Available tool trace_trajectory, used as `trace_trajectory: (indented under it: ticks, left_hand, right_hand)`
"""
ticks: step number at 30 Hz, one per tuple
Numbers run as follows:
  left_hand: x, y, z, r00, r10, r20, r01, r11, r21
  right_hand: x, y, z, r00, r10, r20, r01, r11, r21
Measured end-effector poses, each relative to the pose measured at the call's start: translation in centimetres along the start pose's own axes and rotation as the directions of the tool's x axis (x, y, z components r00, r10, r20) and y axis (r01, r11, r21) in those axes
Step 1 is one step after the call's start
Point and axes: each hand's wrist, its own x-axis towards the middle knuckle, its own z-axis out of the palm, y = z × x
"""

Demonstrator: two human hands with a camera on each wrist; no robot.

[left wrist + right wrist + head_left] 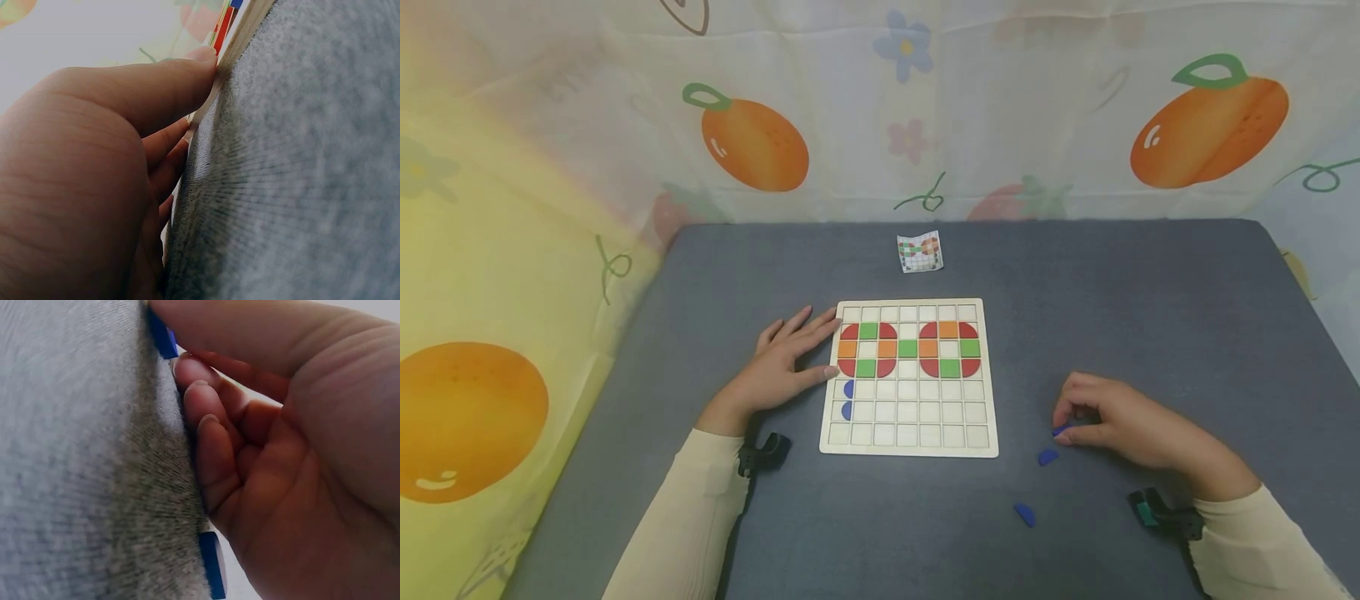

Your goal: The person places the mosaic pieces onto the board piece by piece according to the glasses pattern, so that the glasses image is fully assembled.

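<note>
A square, pale wooden grid board (917,450) lies on the table with red, orange, green and blue pieces in its upper and left cells. My left hand (775,371) rests at its left side, fingers extended, with fingertips and thumb tip touching the edge. Off to the right, my right hand (1120,417) pinches a blue half-round tile (1060,430) between thumb and forefinger, low over the cloth. Just below those fingertips lies a second blue tile (1048,457), and a third blue tile (1025,515) sits nearer me. The right wrist view shows a blue tile (214,565) beside the curled fingers.
A small printed pattern card (920,252) lies behind the board. Grey cloth (760,267) covers the table, and a curtain with fruit prints (850,50) hangs along its back edge. Each wrist wears a black strap mount.
</note>
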Motion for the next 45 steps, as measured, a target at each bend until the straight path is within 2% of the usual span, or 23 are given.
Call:
trace_trajectory:
  ticks: [6, 9, 15, 22, 31, 38, 45]
  left_hand:
    - [0.0, -0.1, 0.1, 1.0, 0.001, 0.0, -0.001, 1.0, 0.006]
    - [0.0, -0.1, 0.1, 1.0, 0.001, 0.0, -0.001, 1.0, 0.003]
    - [0.0, -0.1, 0.2, 1.0, -0.002, 0.002, 0.002, 1.0, 0.003]
    - [0.0, 0.0, 0.1, 1.0, 0.007, -0.005, -0.007, 1.0, 0.001]
    - [0.1, 0.0, 0.0, 1.0, 0.004, -0.003, -0.004, 1.0, 0.002]
    - [0.1, -0.1, 0.0, 1.0, 0.017, -0.017, -0.017, 1.0, -0.005]
    - [0.1, -0.1, 0.0, 1.0, 0.012, -0.009, -0.012, 1.0, -0.002]
  right_hand:
    - [0.3, 0.1, 0.8, 0.994, -0.018, -0.111, 0.013, 0.999, -0.044]
    - [0.3, -0.2, 1.0, 0.988, 0.024, -0.153, -0.034, 0.997, -0.068]
    - [0.8, -1.1, 1.3, 0.966, 0.131, -0.222, -0.145, 0.988, -0.047]
    - [1.8, -1.8, 1.8, 0.959, 0.098, -0.267, -0.118, 0.991, -0.061]
    - [3.2, -2.8, 2.7, 0.952, 0.124, -0.281, -0.139, 0.99, -0.033]
    - [4.6, -3.8, 3.8, 0.961, 0.09, -0.261, -0.101, 0.995, -0.029]
    - [6.4, -5.0, 5.0, 0.971, 0.094, -0.219, -0.092, 0.996, 0.02]
